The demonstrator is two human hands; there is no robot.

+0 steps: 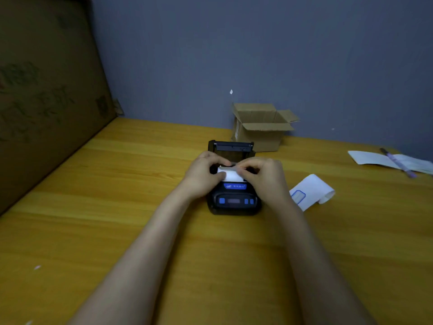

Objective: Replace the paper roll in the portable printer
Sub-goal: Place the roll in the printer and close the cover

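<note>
A small black portable printer [234, 202] with blue buttons stands on the wooden table, its lid [230, 146] flipped open toward the back. A white paper roll [232, 174] sits in the open compartment. My left hand [203, 172] holds the roll's left end, thumb on the paper. My right hand [264, 172] pinches the roll's right side near the top. Most of the compartment is hidden by my fingers. A loose curled strip of white paper [311, 191] with a blue outline mark lies on the table just right of the printer.
A small open cardboard box [260, 130] stands behind the printer against the grey wall. A big cardboard sheet [46, 90] leans along the left edge. White papers [375, 158] and a pen [398, 163] lie at far right on the table [117, 207].
</note>
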